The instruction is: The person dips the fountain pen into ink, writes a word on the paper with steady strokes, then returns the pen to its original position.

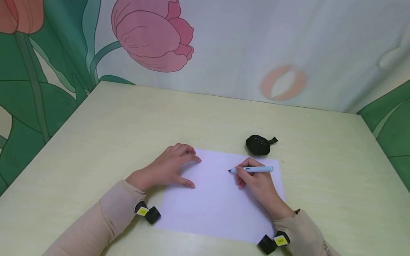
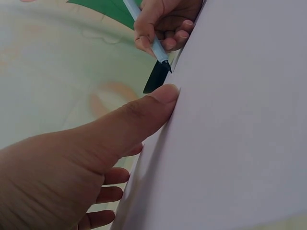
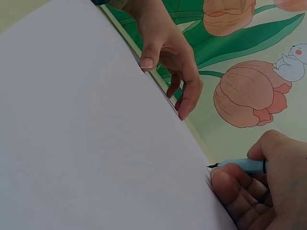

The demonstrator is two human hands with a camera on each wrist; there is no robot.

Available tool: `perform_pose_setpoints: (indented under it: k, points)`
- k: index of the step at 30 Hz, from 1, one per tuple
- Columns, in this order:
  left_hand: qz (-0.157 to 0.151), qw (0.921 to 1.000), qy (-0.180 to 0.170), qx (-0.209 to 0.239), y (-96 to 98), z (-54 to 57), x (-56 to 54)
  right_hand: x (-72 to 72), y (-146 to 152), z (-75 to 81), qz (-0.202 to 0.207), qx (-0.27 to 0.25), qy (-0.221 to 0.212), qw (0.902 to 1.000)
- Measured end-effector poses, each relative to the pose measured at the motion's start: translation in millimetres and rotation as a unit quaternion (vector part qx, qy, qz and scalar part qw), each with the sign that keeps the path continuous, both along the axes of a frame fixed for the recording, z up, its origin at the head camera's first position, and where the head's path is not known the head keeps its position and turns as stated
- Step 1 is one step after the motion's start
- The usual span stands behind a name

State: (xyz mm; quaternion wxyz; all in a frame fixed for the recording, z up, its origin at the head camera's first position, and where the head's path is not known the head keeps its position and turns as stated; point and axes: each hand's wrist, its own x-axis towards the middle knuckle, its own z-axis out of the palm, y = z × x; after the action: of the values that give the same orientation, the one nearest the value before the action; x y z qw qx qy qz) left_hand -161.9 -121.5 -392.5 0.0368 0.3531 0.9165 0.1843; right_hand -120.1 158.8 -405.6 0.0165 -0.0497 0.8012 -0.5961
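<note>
A white sheet of paper (image 1: 211, 209) lies on the table under both hands. My right hand (image 1: 260, 184) pinches a light blue fountain pen (image 1: 262, 169) between thumb and fingers. The pen's dark nib meets the paper in its upper right part, where a tiny thin mark shows beside the tip. My left hand (image 1: 168, 167) rests on the sheet's upper left, thumb and fingers spread and gently bent. In the left wrist view, the left thumb (image 2: 132, 117) lies on the paper, and the pen (image 2: 159, 50) is beyond it.
A black rounded, lobed object (image 1: 257, 145) with a short strip sits just behind the paper's far edge. Small dark marks (image 1: 283, 161) show on the table right of the sheet. A flower-printed curtain (image 1: 224, 46) hangs behind the pale table (image 1: 153, 113).
</note>
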Motion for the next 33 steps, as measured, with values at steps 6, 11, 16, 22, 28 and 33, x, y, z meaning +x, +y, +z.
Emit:
perform_pose_setpoints:
  k: [6,11,16,22,28,33]
  points:
    - [0.002,1.0000,-0.002,0.000,-0.4,0.9,0.5,-0.1,-1.6,2.2,-0.008,0.007,-0.008,0.9999]
    - [0.005,1.0000,-0.006,-0.001,-0.1,0.6,1.1,0.2,-1.3,2.3,-0.013,0.012,-0.011,0.9998]
    - [0.004,1.0000,-0.005,-0.004,0.0,-0.1,1.2,0.6,-0.3,1.3,-0.015,0.013,-0.010,0.9998]
    - [0.003,1.0000,-0.005,-0.005,0.0,-0.9,0.9,1.0,0.2,1.0,-0.018,0.006,-0.008,0.9998]
    - [0.004,1.0000,-0.006,-0.002,0.0,-1.1,0.4,0.9,0.2,1.3,-0.028,0.005,-0.016,0.9995]
    - [0.004,1.0000,-0.001,0.000,-0.4,-1.0,-0.1,1.0,-0.1,2.4,-0.035,0.006,-0.015,0.9992]
